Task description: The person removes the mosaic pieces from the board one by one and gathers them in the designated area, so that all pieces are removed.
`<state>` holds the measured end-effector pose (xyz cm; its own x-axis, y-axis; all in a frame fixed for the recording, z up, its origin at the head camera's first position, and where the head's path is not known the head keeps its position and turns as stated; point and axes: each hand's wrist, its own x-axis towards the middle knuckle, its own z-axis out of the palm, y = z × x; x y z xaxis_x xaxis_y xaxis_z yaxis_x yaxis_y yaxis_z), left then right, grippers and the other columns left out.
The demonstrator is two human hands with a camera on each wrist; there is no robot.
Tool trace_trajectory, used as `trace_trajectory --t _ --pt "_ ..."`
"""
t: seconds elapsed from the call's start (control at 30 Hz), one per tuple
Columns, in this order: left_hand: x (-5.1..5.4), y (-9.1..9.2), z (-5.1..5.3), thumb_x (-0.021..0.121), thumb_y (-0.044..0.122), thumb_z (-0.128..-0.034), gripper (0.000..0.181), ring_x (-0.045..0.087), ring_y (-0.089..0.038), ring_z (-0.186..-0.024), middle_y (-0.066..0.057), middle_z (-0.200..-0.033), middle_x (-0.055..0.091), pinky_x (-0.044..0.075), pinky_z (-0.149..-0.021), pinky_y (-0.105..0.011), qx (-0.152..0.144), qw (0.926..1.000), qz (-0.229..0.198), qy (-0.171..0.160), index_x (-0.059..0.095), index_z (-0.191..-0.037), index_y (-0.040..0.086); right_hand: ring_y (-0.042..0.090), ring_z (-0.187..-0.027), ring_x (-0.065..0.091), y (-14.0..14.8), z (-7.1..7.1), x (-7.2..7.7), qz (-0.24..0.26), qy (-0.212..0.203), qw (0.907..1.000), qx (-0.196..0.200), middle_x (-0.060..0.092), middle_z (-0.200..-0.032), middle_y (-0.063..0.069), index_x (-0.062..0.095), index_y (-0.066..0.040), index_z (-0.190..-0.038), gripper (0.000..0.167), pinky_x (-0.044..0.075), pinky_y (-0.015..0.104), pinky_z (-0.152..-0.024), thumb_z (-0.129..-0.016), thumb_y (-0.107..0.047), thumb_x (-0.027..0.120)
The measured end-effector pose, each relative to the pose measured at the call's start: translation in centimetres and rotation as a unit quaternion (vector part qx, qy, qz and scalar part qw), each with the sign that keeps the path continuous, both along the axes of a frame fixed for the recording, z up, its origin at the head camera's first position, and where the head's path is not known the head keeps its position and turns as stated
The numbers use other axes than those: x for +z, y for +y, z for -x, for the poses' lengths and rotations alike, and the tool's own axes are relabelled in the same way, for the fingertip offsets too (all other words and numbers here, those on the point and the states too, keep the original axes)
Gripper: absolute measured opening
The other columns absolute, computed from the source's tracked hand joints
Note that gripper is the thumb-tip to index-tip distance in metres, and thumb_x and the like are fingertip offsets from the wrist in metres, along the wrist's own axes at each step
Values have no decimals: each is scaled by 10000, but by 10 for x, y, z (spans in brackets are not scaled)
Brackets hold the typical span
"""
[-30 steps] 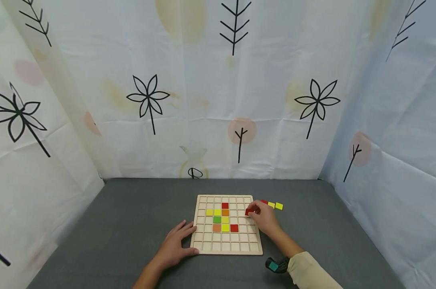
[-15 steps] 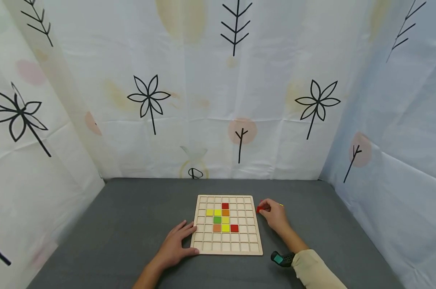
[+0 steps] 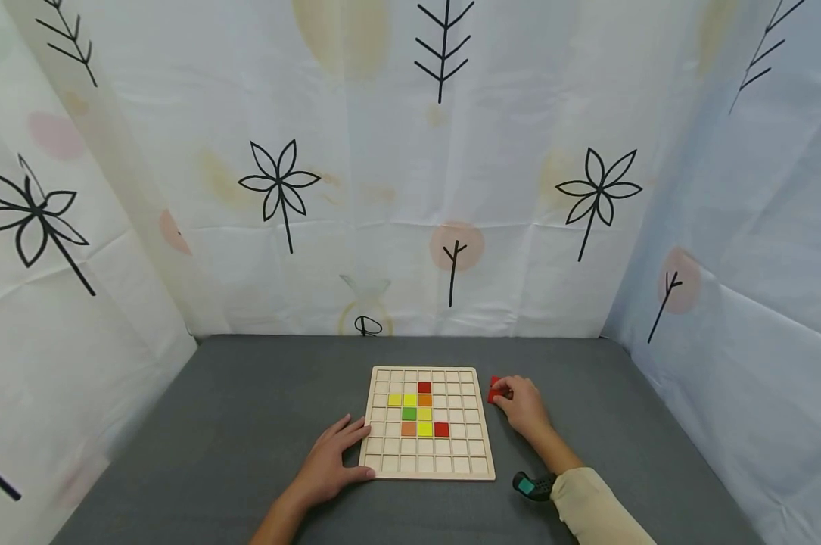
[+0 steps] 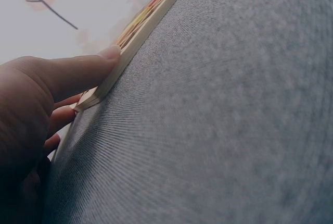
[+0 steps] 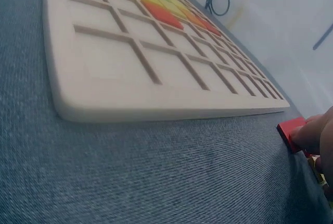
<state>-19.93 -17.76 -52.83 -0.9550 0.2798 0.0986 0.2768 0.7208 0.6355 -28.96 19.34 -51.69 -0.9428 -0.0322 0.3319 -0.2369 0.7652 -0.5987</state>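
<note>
red tile [image 5: 287, 128] is lower right in the head view, just right of the grid board [image 3: 427, 447] | square-ish, no obvious long axis | right hand [image 3: 524, 406] way nearer, fingertips touching its top, can't tell if pinched | left hand [image 3: 328, 463] fingers spread, touching board's left edge

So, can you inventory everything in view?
Table: one, grey, below
Board: one, pale wood, on table
Set tiles: four yellow, two red, two orange, one green, on board
Loose red tile: at least one, right of board
Loose yellow tile: at least one, partly hidden near red
Backdrop: three sides, plant-printed white, around table
Sleeve: one, beige, lower right
Wrist device: one, black-and-teal, beside sleeve
Left hand: one, board's left edge
Right hand: one, on loose red tile
</note>
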Motion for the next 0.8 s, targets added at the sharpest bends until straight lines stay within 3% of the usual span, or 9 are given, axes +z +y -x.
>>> trace_trajectory --t 0.2,0.53,0.8 --pt "-1 0 0 794 530 -720 787 299 -371 -1397 -52 -1457 479 259 -1043 -656 18 10000 -9 25 581 -1372 144 254 -804 529 3 1 1 -310 116 9994 107 632 -872 71 726 -27 -942 144 456 435 -702 -809 -60 771" --pt "-1 1 2 798 522 -722 793 283 -358 -1406 -40 -1469 464 254 -1049 -654 37 9999 8 -111 573 -1380 141 306 -871 543 2 0 5 -887 -99 9958 186 620 -948 106 737 -34 -1031 181 472 483 -765 -862 -97 727" --pt "-1 0 2 806 510 -718 791 283 -357 -1407 -39 -1467 467 247 -1054 -652 73 9999 35 -110 575 -1377 139 302 -898 554 -7 -3 13 -948 15 9955 79 622 -959 91 731 -44 -1046 205 492 470 -757 -845 -82 740"
